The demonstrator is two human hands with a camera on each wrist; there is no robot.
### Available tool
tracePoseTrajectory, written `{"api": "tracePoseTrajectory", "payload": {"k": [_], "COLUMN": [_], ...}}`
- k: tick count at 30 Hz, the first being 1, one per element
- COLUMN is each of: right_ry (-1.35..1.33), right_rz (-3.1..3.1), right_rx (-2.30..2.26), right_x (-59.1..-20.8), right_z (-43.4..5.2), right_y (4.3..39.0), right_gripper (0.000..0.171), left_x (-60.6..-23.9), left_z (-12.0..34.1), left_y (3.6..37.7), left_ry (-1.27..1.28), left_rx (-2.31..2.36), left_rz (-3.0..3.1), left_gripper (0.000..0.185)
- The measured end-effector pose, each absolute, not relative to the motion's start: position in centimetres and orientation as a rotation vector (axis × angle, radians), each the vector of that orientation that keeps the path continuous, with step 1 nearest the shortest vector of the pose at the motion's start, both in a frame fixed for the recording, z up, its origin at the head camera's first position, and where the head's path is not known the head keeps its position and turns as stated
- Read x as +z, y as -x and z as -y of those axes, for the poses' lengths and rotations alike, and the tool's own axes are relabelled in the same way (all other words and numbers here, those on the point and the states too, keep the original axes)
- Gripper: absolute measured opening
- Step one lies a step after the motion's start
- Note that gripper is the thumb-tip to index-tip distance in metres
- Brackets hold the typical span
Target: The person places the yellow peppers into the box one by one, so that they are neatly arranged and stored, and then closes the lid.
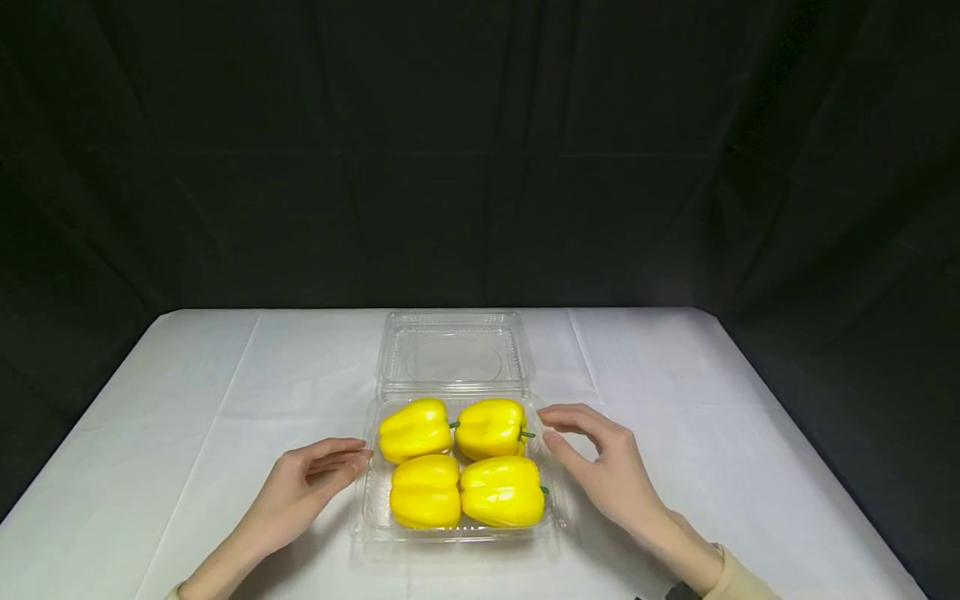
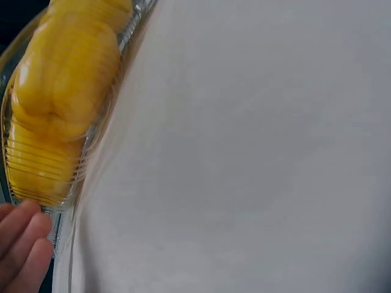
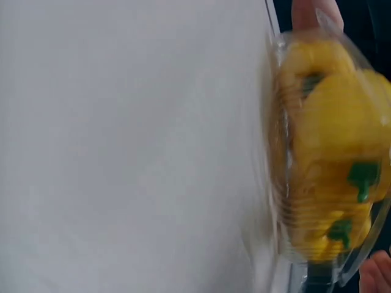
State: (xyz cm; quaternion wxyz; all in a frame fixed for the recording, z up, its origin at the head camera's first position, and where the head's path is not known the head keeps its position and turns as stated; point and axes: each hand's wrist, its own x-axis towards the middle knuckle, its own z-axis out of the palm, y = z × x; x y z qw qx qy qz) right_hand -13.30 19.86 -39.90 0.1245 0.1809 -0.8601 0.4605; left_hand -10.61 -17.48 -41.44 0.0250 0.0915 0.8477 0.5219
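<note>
A clear plastic clamshell container (image 1: 367,517) lies with its base in front and its lid (image 1: 453,358) folded back behind. Four yellow bell peppers fill the base in two rows, several with green stems; the front right pepper (image 1: 502,492) is the shiniest. At the base's left rim, my left hand (image 1: 296,492) has its fingertips and thumb right at the edge, fingers nearly straight. My right hand (image 1: 611,462) is by the right rim, its thumb and forefinger spread apart and bent a little. The left wrist view shows the left fingers (image 2: 27,244) beside the ribbed wall.
A white cloth (image 1: 735,433) covers the table, with fold lines running through it. Black curtain (image 1: 480,167) hangs behind and along both sides. The lid reaches close to the table's back edge.
</note>
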Motion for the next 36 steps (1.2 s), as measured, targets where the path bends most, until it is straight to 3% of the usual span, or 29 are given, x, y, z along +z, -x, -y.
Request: {"api": "tracePoseTrajectory", "payload": {"k": [15,23,36], "right_ry": [-0.242,-0.168,-0.218], "right_rz": [2.567,2.451,2.115], "right_rx": [1.691,1.907,2.356], "right_x": [-41.8,-42.8,-43.9], "right_z": [-19.3,-19.1,-18.8], "right_y": [17.6,17.7,17.5], "right_gripper": [0.043,0.042,0.055], "left_x": [-41.8,-42.4,-43.2], "left_z": [15.6,15.3,15.4], "left_y": [15.4,15.7,15.9], "left_ry": [-0.049,-0.052,-0.122], "left_rx": [1.896,2.078,2.295], "left_rz": [-2.448,-2.259,-1.877], "left_gripper": [0.052,0.060,0.073]}}
